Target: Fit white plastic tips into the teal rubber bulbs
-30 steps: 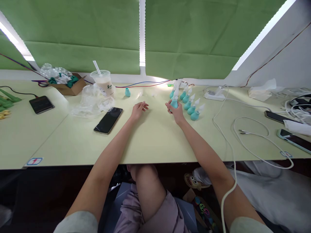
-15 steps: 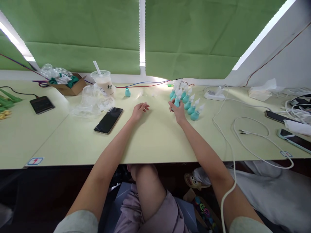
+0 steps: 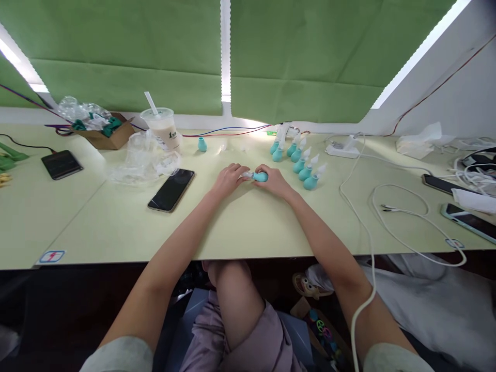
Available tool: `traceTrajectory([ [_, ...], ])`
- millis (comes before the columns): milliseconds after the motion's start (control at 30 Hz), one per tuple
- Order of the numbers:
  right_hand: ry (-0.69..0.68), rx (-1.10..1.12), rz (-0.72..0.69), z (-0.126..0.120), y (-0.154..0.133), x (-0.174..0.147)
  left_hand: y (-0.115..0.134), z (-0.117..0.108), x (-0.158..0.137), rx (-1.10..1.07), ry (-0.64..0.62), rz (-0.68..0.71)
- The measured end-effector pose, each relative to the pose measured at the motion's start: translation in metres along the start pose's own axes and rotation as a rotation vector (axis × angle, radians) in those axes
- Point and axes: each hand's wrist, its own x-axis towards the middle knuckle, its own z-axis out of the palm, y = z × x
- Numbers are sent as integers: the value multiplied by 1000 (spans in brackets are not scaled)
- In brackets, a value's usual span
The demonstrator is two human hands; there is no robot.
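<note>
Between my two hands lies a small teal bulb syringe [image 3: 261, 176] on its side, its clear nozzle pointing left. My right hand [image 3: 276, 183] is closed round the teal bulb end. With its fingertips, my left hand [image 3: 229, 179] pinches the clear nozzle. To the right of my right hand, several more teal bulb syringes [image 3: 311, 182] stand upright in rows, clear tips up. A single teal bulb without a nozzle [image 3: 202, 144] stands farther back on the left. Small clear pieces [image 3: 222, 148] lie beside it, too faint to make out fully.
A black phone [image 3: 171, 190], a crumpled plastic bag [image 3: 135, 160], a drink cup with a straw [image 3: 165, 129] and a cardboard box [image 3: 106, 138] are on the left. A power strip [image 3: 343, 150] and a white cable [image 3: 364, 227] are on the right. A co-worker's leg [image 3: 437, 299] shows below the table.
My right hand has brought the bulb syringe left, away from the rows, and tipped it from upright onto its side. My left hand has moved right and taken hold of its nozzle.
</note>
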Motion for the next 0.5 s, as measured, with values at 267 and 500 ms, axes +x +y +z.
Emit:
traceTrajectory([
  [267,-84,58,0,-7,1,-1,-1,-1,-1,-24,56,-23],
  [500,-127,153,82,-2,5,-1,5,0,-1,-118,-94,-83],
])
